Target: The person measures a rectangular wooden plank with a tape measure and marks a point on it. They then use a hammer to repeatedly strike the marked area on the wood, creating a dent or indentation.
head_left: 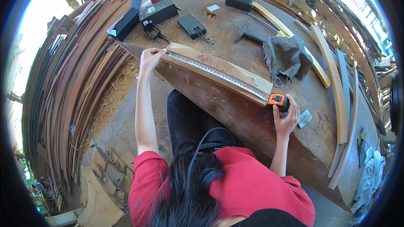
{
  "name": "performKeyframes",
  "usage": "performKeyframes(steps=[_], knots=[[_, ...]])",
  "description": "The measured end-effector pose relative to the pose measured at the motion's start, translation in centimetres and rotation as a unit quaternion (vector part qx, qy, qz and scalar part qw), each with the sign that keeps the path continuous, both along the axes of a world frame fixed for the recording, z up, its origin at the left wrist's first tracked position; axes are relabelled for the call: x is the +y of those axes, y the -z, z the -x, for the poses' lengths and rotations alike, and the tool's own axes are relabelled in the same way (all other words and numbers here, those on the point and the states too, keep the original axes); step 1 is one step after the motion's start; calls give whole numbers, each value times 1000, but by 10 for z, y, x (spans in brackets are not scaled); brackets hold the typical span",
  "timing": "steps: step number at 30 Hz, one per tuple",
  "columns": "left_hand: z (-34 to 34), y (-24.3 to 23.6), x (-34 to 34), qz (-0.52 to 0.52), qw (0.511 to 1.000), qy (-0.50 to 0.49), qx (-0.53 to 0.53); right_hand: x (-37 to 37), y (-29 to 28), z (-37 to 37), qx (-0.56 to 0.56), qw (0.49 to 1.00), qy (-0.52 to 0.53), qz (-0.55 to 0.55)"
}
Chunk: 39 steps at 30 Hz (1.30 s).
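The left hand [150, 61] was closed at the fingertips on the outer end of a silvery-white metal measuring blade [216, 75]. The right hand [287, 117] gripped the orange-and-black tape measure case [278, 102], its thumb on the near side and its fingers around the right side. Between the two hands lay a long, light-brown block of wood [223, 64], with the blade stretched along its length; the left hand was at its left end and the case just beside its right end. The block lay close along the near edge of the brown wooden table [227, 29].

Just beyond the right hand, towards the table's right end, was a small pale square piece [304, 118]. Past the block's right end lay a crumpled dark-grey cloth [288, 56], with a dark-headed hammer [252, 35] beside it. Towards the table's far-left corner were a black rectangular device with a cable [191, 24] and a black cardboard box [160, 10]. Long, narrow wooden strips [332, 80] lay towards the right end. Off the table's left end, brown planks [67, 92] were stacked.
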<state>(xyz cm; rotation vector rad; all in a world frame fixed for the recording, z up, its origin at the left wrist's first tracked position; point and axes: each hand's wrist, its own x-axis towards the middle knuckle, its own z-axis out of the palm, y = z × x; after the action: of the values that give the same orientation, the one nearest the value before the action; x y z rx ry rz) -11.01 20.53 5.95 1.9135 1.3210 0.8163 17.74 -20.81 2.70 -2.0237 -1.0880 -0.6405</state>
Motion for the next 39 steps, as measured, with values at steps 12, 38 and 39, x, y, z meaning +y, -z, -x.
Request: performKeyframes(steps=[12,38,39], knots=[[-59,-29,-100,-53,988,133,-55,-7,19,-6,93,994,-20,-43],[-111,6,-246,194,893,287,-288,84,-58,30,153,950,-273,-1],[-106,6,-248,235,877,280,-312,89,-60,24,130,956,-264,-9]])
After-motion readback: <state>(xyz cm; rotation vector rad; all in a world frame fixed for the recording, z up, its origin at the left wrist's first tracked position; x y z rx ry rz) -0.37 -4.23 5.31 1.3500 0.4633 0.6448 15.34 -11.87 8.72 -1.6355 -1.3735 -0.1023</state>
